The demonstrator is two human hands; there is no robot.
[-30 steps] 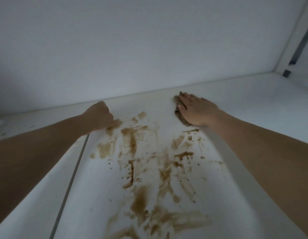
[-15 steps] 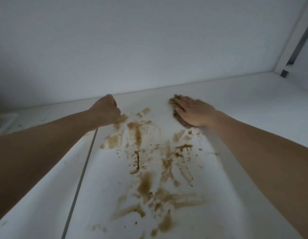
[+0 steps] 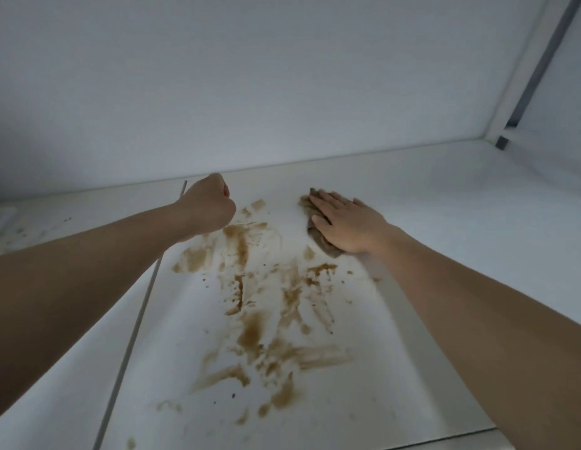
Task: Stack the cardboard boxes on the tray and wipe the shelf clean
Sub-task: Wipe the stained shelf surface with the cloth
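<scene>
A person's two bare arms reach across a white shelf [image 3: 445, 196] streaked with brown smears [image 3: 266, 306], seen from a camera worn on the head. The right hand [image 3: 346, 227] lies flat, fingers straight and close together, pressing a brown cloth [image 3: 318, 237] onto the shelf near its back edge; the cloth shows at the fingertips and below the thumb side of the palm, the rest of it hidden under the hand. The left hand [image 3: 208, 207] is curled into a fist that holds nothing visible, its knuckles turned toward the back wall [image 3: 250, 86]; whether it touches the shelf or hangs just above it cannot be told. The two hands are well apart, with clean white surface between them at the back.

The smears spread from just beside the left fist and below the cloth down toward the near edge of the shelf, thickest in the middle, with scattered dark specks among them. A thin grey seam [image 3: 133, 323] runs from the back wall toward the viewer, passing under the left forearm. A white upright [image 3: 523, 79] with a dark strip stands at the right rear corner. Faint marks dot the shelf at the far left, too blurred to make out.
</scene>
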